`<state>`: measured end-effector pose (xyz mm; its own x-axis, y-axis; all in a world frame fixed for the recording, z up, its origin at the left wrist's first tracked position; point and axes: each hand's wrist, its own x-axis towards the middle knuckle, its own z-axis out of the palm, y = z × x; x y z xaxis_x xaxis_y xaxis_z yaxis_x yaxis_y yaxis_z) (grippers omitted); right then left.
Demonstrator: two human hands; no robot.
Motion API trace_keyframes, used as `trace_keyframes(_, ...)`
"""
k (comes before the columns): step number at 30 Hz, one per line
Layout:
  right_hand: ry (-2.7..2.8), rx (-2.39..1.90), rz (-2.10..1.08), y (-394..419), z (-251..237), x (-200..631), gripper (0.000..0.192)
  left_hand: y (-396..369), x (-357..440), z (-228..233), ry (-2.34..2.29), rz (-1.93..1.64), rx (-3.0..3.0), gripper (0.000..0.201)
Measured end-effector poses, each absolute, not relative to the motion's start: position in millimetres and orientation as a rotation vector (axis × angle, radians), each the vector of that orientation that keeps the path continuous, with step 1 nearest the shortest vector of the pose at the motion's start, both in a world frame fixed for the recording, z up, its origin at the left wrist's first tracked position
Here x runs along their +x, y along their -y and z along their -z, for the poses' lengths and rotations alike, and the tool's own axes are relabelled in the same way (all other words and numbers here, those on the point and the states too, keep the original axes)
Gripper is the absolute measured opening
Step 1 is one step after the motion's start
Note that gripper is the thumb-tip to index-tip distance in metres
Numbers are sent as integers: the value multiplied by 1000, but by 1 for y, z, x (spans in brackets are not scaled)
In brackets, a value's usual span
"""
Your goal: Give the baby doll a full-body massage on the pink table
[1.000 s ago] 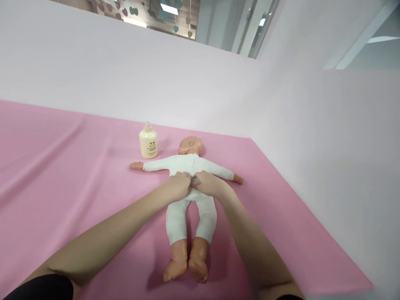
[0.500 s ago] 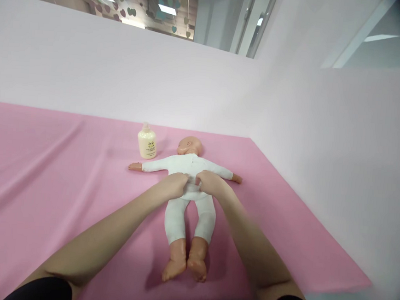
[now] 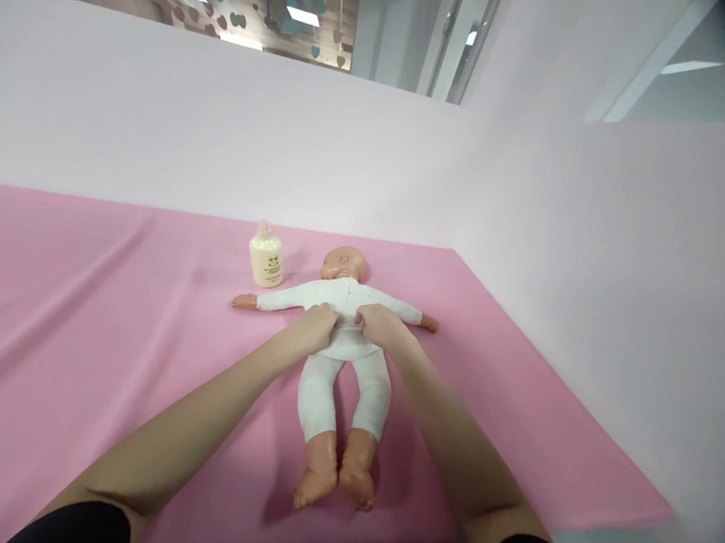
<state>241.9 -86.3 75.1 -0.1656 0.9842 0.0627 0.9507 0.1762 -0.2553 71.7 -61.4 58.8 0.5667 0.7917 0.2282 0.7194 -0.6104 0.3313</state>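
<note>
A baby doll lies on its back in a white long-sleeved top and white leggings, its arms stretched out and its head turned toward the left. My left hand rests at the left side of its belly, fingers curled in. At the right side of the belly sits my right hand, also closed, knuckles toward the middle. A narrow strip of the white top shows between the two hands. Whether cloth is pinched in the fingers is hidden. The doll's bare feet point toward me.
A pale yellow pump bottle stands beyond the doll's outstretched left-side arm. Pink sheeting with long creases covers the table. White walls rise behind and to the right, with a window above.
Both hands have shifted slightly up the doll's belly, and the gap between them is a little wider. Folds in the top at the belly look smoother. The doll and bottle stay in place.
</note>
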Motion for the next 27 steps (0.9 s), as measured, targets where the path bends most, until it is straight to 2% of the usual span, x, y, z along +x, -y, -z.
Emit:
trace_keyframes(5,2271,-1869,-160,82,-71,243,28,60,69,-67,-1282,-249,2766,25)
trace_keyframes(14,2255,-1829,-113,74,-65,248,28,53,71,-62,-1299,-321,2777,20)
trace_keyframes(20,2223,-1842,-116,70,-62,247,29,44,72,-55,-1378,-403,2712,30)
trace_keyframes(27,2210,-1806,-97,67,-61,248,25,37,72,-50,-1351,-508,2696,27)
